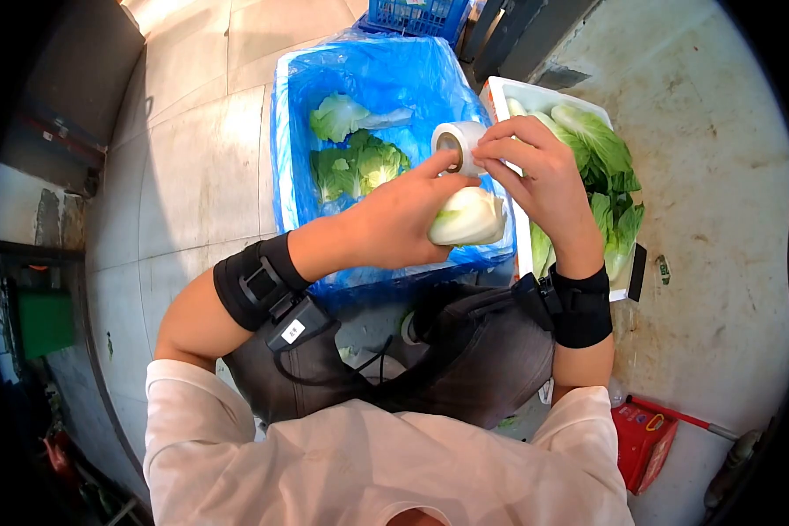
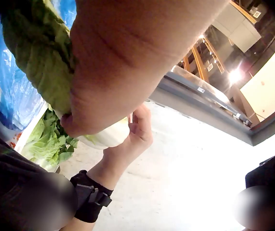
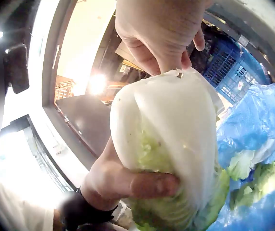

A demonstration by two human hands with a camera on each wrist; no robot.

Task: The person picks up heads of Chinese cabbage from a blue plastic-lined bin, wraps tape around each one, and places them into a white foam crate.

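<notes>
My left hand (image 1: 390, 215) grips a Chinese cabbage (image 1: 469, 221) over the near right part of the blue-lined box, its white base end pointing right. The right wrist view shows the thumb laid across the leaves of this cabbage (image 3: 171, 120). Just beyond it is a roll of white tape (image 1: 475, 137), where a left fingertip reaches the roll's opening. The fingertips of my right hand (image 1: 539, 167) pinch at the roll's right edge. From the right wrist, the right hand (image 3: 161, 33) shows above the cabbage base, and the roll is mostly hidden behind it.
A box lined with blue plastic (image 1: 294, 96) stands in front of my knees, with loose cabbage leaves (image 1: 359, 167) inside. To its right, a white foam box (image 1: 526, 250) holds several leafy cabbages (image 1: 592, 140). A blue crate (image 1: 416, 16) stands behind; a red dustpan (image 1: 644, 438) lies at lower right.
</notes>
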